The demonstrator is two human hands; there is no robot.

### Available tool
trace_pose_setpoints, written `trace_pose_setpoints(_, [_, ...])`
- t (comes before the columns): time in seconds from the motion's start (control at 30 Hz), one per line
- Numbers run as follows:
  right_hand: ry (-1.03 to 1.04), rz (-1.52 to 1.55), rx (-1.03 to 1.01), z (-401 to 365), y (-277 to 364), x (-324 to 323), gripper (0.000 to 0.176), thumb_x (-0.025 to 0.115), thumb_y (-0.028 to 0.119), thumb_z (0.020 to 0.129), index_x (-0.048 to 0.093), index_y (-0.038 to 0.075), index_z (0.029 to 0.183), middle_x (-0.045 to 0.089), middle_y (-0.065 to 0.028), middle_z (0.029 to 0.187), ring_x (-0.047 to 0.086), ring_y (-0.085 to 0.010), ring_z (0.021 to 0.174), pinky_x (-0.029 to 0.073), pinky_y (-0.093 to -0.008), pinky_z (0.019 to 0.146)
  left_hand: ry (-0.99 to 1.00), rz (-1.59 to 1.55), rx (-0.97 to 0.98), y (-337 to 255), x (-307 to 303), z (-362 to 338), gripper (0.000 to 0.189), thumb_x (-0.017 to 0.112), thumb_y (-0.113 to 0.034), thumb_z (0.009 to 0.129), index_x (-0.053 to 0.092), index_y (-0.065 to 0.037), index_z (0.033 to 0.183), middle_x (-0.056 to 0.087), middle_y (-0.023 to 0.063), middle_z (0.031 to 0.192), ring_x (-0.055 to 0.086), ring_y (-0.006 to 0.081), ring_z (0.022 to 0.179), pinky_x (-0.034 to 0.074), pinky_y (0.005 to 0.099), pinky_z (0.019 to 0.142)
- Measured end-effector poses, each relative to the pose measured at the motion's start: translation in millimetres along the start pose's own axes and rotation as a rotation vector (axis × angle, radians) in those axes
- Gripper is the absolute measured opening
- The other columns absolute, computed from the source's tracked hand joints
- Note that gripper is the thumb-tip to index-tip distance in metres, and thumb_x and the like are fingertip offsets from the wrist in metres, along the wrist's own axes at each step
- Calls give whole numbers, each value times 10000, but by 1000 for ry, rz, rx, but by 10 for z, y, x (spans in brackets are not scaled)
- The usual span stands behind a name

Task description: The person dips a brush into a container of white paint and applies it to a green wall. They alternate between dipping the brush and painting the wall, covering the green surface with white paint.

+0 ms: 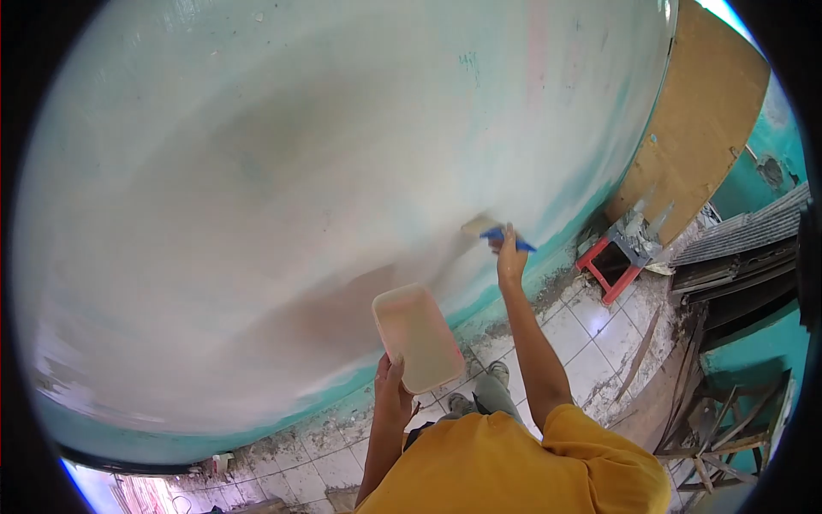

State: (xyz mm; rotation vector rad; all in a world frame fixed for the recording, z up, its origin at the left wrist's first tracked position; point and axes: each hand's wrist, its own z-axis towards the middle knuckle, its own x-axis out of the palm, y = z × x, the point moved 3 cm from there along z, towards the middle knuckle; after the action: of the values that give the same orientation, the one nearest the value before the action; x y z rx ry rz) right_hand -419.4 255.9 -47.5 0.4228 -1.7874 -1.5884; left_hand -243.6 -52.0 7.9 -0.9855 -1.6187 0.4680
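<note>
My left hand (393,392) grips the near-left edge of a pale rectangular plastic tub (417,338), which has a light, cream-coloured layer inside. The tub is held out in front of the wall at about waist height. In my right hand (510,259) is a wide paintbrush (494,233) with a blue handle, my fingers closed around it. Its pale bristle end is at the wall (342,171); whether it touches is hard to tell. Whitish paint covers much of the wall unevenly, with turquoise showing through along the bottom and right.
A red and grey step stool (613,264) with paint-smeared things on top stands to the right. Behind it leans a brown board (702,111). Corrugated sheets (745,240) are stacked farther right, above a wooden frame (723,437). Dirty white tiles (565,334) cover the floor.
</note>
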Motion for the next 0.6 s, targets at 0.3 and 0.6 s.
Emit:
trace_pose_setpoints(0.3, [215,255,-441,-59,2382,904,342,501,256,1004,584,-49,1133,654,-126,913,652,-166,815,545,-305,801,30,14,10,-38,165,21,599,572,-276,968,322,41,1411,518,163,1320,566,255,1204,515,401,962])
trace_pose_setpoints(0.6, [15,230,-53,-125,107,324,417,522,344,1009,528,-12,1225,622,-116,1089,643,-173,942,542,-316,831,-55,-2,38,-29,47,-6,571,579,-264,963,343,19,1399,531,144,1301,566,237,1202,516,372,964])
